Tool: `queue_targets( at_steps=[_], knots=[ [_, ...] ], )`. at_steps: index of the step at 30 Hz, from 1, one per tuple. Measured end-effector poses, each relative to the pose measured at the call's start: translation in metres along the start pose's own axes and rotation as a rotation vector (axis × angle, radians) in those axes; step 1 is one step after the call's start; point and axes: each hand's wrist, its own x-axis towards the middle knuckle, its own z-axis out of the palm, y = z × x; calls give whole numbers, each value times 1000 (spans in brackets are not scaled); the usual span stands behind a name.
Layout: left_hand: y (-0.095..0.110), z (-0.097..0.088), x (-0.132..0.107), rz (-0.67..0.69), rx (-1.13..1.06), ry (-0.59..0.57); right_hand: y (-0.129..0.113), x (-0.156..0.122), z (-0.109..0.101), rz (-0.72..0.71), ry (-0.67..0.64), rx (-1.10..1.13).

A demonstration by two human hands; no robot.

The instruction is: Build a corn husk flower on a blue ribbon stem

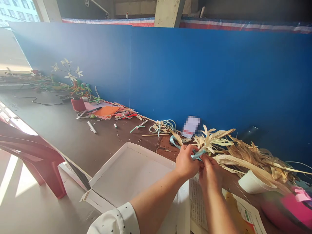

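Note:
My left hand point(187, 164) is closed with its fingers pinched on a light-blue ribbon point(198, 155). Right beside it, my right hand point(211, 170) pinches at the other end of the same strip, and the fingertips of both hands nearly meet. Just beyond the fingers is a pale corn-husk flower point(206, 140); whether its stem runs into my grip is hidden. More blue ribbon curls at the left hand's far side. Below the hands lie an open white box lid point(136, 175) and printed pages point(198, 198).
Dried husks point(260, 159) and a white cup point(255, 182) sit to the right. Along the blue partition point(207, 78) lie a phone point(190, 126), coiled cord point(168, 126), orange paper point(107, 111) and a red thread spool point(78, 104). A red plastic chair point(46, 162) stands left.

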Motion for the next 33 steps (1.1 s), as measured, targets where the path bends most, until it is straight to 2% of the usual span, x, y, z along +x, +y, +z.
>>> queue_targets(
  at_steps=[3,7,15,20,28,33],
  knots=[
    [-4,4,-1,53,59,58,1,2,-1,-9,16,-29],
    [-8,7,-3,142,100,103,2,3,-3,-16,-40,-75],
    [-12,6,0,193,110,128,-1,-3,1,27,-39,42],
    [-12,6,3,155,66,140,-2,-6,3,26,-65,46],
    [-12,8,8,49,-145,209,-5,-12,9,4,-92,6],
    [-15,13,15,-153,-400,170,-4,-12,7,19,-112,23]
  ],
)
